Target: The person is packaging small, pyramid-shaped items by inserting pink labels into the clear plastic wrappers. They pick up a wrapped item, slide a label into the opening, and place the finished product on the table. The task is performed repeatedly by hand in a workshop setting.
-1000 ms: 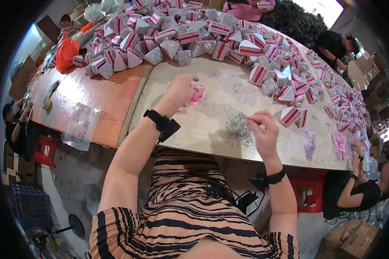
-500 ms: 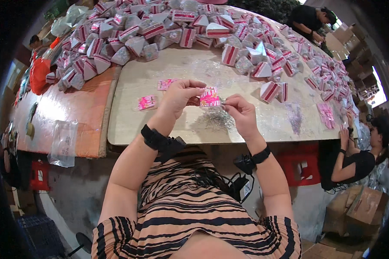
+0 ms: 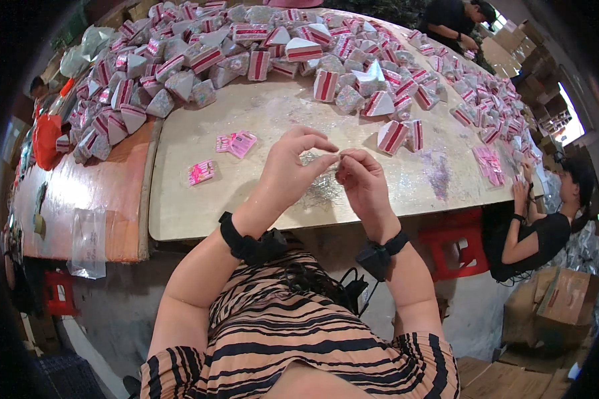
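My left hand (image 3: pixel 298 165) reaches over the table, its thumb and forefinger curved together so that their tips meet the right fingertips. My right hand (image 3: pixel 364 181) is closed in a pinch at the same spot; whatever lies between the fingertips is too small to make out. Just below and behind the hands lies a loose heap of thin silvery wire-like pieces (image 3: pixel 325 191). To the left are a flat pink-and-white packet (image 3: pixel 201 172) and, farther off, a pink packet (image 3: pixel 241 143) overlapping another striped one. Both wrists wear black straps with small boxes.
Wrapped cake-slice-shaped pieces (image 3: pixel 258 66) in white and pink are heaped along the far side; two (image 3: pixel 393 137) lie nearer. Pink packets (image 3: pixel 489 166) lie at the right, beside a co-worker (image 3: pixel 536 226). A clear bag (image 3: pixel 88 243) hangs over the orange board's edge (image 3: pixel 123 226).
The pink packet that was between my hands now lies at the left, over the farther packet. My fingertips have come together above the silvery pieces. The view has shifted slightly.
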Action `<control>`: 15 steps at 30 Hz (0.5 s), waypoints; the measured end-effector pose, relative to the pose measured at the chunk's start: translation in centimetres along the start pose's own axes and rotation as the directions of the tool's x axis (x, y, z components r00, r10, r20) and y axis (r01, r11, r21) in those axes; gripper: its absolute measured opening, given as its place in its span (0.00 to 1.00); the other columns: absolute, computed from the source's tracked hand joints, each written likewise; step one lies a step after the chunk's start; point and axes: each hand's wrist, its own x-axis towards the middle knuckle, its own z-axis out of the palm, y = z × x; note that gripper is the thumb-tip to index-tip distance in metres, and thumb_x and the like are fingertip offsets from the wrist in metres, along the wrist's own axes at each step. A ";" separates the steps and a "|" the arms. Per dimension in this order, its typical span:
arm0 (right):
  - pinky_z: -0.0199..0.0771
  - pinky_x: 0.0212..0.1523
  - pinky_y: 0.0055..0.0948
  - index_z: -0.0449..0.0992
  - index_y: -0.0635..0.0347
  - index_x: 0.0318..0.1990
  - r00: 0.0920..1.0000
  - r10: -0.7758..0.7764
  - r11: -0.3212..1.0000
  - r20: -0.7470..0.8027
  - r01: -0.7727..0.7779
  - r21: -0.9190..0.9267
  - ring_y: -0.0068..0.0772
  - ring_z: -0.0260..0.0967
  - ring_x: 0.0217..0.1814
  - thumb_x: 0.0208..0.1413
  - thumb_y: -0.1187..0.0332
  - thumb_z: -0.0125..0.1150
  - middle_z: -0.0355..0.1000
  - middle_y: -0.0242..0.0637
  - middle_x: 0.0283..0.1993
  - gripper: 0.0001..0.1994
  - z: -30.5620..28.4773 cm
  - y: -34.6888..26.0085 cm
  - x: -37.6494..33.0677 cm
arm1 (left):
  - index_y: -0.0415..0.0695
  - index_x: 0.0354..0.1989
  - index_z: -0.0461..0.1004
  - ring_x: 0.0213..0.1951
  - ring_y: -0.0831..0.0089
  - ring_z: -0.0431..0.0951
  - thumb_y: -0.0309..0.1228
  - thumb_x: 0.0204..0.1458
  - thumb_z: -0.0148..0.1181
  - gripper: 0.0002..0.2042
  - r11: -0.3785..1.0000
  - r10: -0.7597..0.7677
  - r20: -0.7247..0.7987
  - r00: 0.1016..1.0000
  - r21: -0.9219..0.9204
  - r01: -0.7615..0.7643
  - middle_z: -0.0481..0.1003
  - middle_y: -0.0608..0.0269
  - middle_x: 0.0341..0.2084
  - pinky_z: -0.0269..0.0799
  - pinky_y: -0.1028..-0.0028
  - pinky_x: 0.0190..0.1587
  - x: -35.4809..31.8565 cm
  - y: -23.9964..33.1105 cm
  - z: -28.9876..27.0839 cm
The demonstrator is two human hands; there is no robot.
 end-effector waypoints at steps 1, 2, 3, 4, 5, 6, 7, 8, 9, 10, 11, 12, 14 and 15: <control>0.65 0.33 0.22 0.76 0.61 0.36 1.000 -0.002 1.000 0.015 0.002 -0.014 0.20 0.65 0.30 0.57 0.76 0.58 0.72 0.30 0.32 0.02 0.3 0.0 0.0 | 0.41 0.33 0.79 0.40 0.64 0.76 0.26 0.47 0.64 0.06 0.999 -0.047 0.017 0.999 -0.019 0.047 0.77 0.60 0.30 0.68 0.69 0.45 0.1 0.6 -0.2; 0.65 0.31 0.20 0.77 0.61 0.36 1.000 0.007 0.999 -0.027 -0.008 -0.038 0.19 0.66 0.29 0.56 0.75 0.59 0.72 0.29 0.32 0.02 0.9 0.0 -0.2 | 0.40 0.30 0.79 0.39 0.64 0.75 0.25 0.46 0.64 0.04 0.995 -0.094 0.035 0.995 -0.038 0.095 0.77 0.59 0.29 0.68 0.68 0.44 0.3 1.1 -0.4; 0.65 0.30 0.18 0.77 0.61 0.36 0.999 0.010 0.998 -0.039 -0.013 -0.068 0.18 0.66 0.30 0.56 0.75 0.59 0.72 0.30 0.32 0.02 1.3 0.0 -0.3 | 0.39 0.29 0.78 0.38 0.63 0.75 0.25 0.46 0.64 0.03 0.998 -0.052 0.036 0.998 0.030 0.051 0.76 0.59 0.28 0.67 0.68 0.43 0.3 1.4 -0.6; 0.65 0.29 0.18 0.77 0.61 0.36 0.998 0.011 0.997 -0.069 -0.016 -0.080 0.18 0.68 0.29 0.56 0.74 0.59 0.73 0.30 0.32 0.03 1.6 0.0 -0.4 | 0.39 0.28 0.77 0.37 0.63 0.74 0.24 0.46 0.63 0.03 0.995 -0.010 0.039 0.999 0.097 0.006 0.75 0.58 0.27 0.67 0.67 0.41 0.4 1.7 -0.9; 0.65 0.27 0.18 0.77 0.61 0.37 0.995 0.011 0.996 -0.098 -0.020 -0.090 0.19 0.69 0.29 0.57 0.74 0.59 0.73 0.30 0.32 0.03 1.9 0.0 -0.5 | 0.38 0.26 0.76 0.36 0.62 0.74 0.23 0.45 0.63 0.03 0.986 0.032 0.044 0.999 0.163 -0.038 0.74 0.57 0.26 0.66 0.67 0.40 0.4 1.9 -1.0; 0.65 0.26 0.18 0.77 0.61 0.37 0.992 0.056 0.996 -0.111 -0.064 -0.068 0.20 0.70 0.28 0.57 0.73 0.58 0.74 0.31 0.32 0.03 2.3 -0.3 -0.6 | 0.39 0.26 0.76 0.35 0.61 0.73 0.23 0.45 0.63 0.03 0.974 0.089 0.038 0.995 0.208 -0.095 0.74 0.57 0.25 0.66 0.67 0.40 0.4 1.9 -1.1; 0.65 0.25 0.18 0.76 0.61 0.37 0.987 0.101 0.993 -0.123 -0.108 -0.045 0.21 0.71 0.27 0.58 0.73 0.58 0.74 0.32 0.32 0.03 2.8 -0.6 -0.7 | 0.39 0.26 0.76 0.34 0.60 0.73 0.23 0.44 0.63 0.03 0.956 0.145 0.034 0.989 0.252 -0.149 0.73 0.57 0.24 0.65 0.67 0.39 0.3 1.8 -1.2; 0.66 0.24 0.18 0.75 0.61 0.37 0.980 0.148 0.988 -0.133 -0.152 -0.020 0.22 0.71 0.26 0.58 0.72 0.57 0.74 0.33 0.32 0.04 3.1 -0.8 -0.7 | 0.39 0.25 0.76 0.33 0.59 0.72 0.23 0.44 0.63 0.03 0.934 0.201 0.032 0.979 0.297 -0.201 0.73 0.57 0.24 0.65 0.67 0.39 0.3 1.8 -1.3; 0.66 0.23 0.19 0.74 0.61 0.38 0.984 0.160 0.987 -0.081 -0.159 0.025 0.23 0.72 0.26 0.58 0.72 0.57 0.74 0.34 0.32 0.04 2.6 -0.5 -0.6 | 0.39 0.25 0.76 0.33 0.59 0.72 0.23 0.44 0.63 0.03 0.925 0.218 0.065 0.974 0.304 -0.227 0.73 0.58 0.24 0.65 0.66 0.40 0.4 1.9 -1.4; 0.67 0.23 0.20 0.74 0.61 0.38 0.985 0.170 0.983 -0.027 -0.168 0.070 0.24 0.73 0.25 0.59 0.71 0.57 0.74 0.35 0.31 0.04 1.9 0.0 -0.5 | 0.39 0.25 0.76 0.33 0.59 0.72 0.24 0.44 0.63 0.02 0.916 0.234 0.097 0.967 0.311 -0.253 0.72 0.59 0.23 0.64 0.66 0.40 0.6 2.2 -1.6; 0.68 0.22 0.20 0.73 0.62 0.38 0.984 0.177 0.977 0.028 -0.179 0.114 0.26 0.73 0.25 0.59 0.71 0.56 0.74 0.36 0.31 0.04 1.4 0.3 -0.4 | 0.40 0.24 0.76 0.33 0.59 0.72 0.24 0.44 0.63 0.02 0.906 0.250 0.130 0.960 0.317 -0.279 0.72 0.59 0.23 0.64 0.65 0.41 0.8 2.5 -1.9; 0.73 0.25 0.24 0.71 0.62 0.38 0.975 0.221 0.967 0.036 -0.224 0.119 0.28 0.74 0.26 0.60 0.71 0.55 0.74 0.39 0.30 0.04 1.5 0.2 -0.3 | 0.40 0.25 0.76 0.34 0.59 0.72 0.24 0.44 0.63 0.03 0.885 0.272 0.210 0.939 0.329 -0.329 0.72 0.59 0.24 0.64 0.65 0.42 1.0 2.6 -2.5; 0.74 0.27 0.26 0.71 0.63 0.38 0.963 0.256 0.957 0.086 -0.264 0.116 0.29 0.74 0.26 0.60 0.72 0.55 0.74 0.39 0.29 0.04 1.8 0.1 -0.3 | 0.40 0.26 0.76 0.35 0.58 0.71 0.25 0.44 0.62 0.03 0.836 0.302 0.366 0.880 0.342 -0.429 0.72 0.59 0.26 0.64 0.64 0.44 1.4 2.7 -3.8; 0.75 0.28 0.28 0.71 0.63 0.37 0.954 0.276 0.951 0.114 -0.288 0.111 0.29 0.74 0.26 0.60 0.72 0.55 0.74 0.39 0.29 0.04 1.9 0.0 -0.3 | 0.41 0.28 0.76 0.36 0.59 0.71 0.26 0.44 0.62 0.04 0.834 0.299 0.408 0.863 0.327 -0.444 0.72 0.59 0.27 0.64 0.64 0.44 1.5 3.0 -4.3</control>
